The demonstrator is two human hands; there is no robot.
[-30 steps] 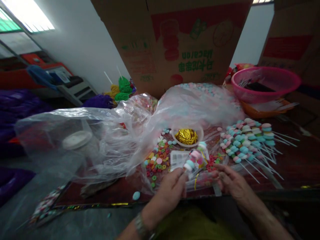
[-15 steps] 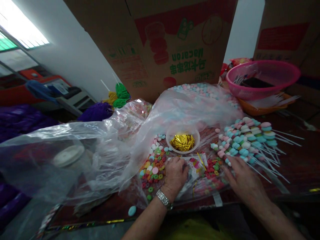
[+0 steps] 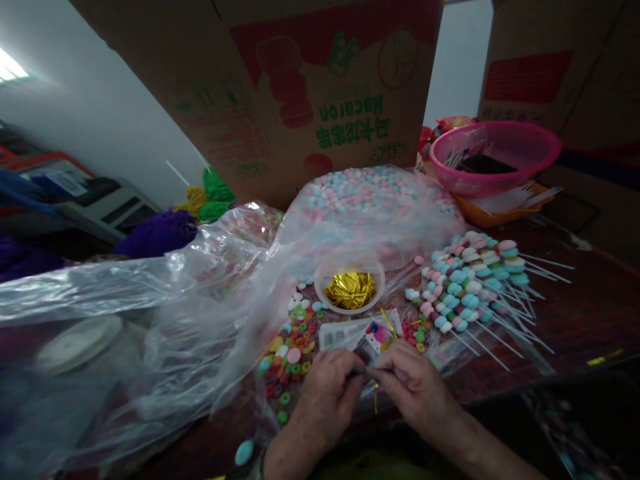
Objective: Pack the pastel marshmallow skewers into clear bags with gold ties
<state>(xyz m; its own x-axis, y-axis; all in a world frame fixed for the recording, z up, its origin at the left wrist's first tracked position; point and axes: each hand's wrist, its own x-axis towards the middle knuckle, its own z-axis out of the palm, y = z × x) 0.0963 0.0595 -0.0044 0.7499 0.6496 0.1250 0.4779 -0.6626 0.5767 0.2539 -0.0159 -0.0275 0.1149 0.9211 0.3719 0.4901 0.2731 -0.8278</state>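
Observation:
My left hand (image 3: 330, 387) and my right hand (image 3: 417, 383) meet near the table's front edge, fingers closed in a pinch. What lies between their fingertips is too small and blurred to make out. Just beyond the fingers is a small piece with colourful print (image 3: 379, 335), partly hidden by my right hand. Gold twist ties (image 3: 350, 291) fill a clear round tub (image 3: 380, 293) behind it. Ring-shaped candies (image 3: 300, 327) lie left of my hands, and more rings (image 3: 415, 331) lie to the right. Pastel marshmallow skewers (image 3: 467, 283) are piled further right.
A large clear bag of pastel marshmallows (image 3: 370, 200) stands behind the tub, and loose plastic sheeting (image 3: 200, 293) spreads left. A pink basket (image 3: 495, 180) sits back right. Tall cardboard boxes (image 3: 300, 87) rise behind. One blue candy (image 3: 245, 453) lies at the front edge.
My right hand has left the skewer pile and moved left to meet my left hand. My left hand has come nearer, its fingers now pinched. The camera view has turned to the right.

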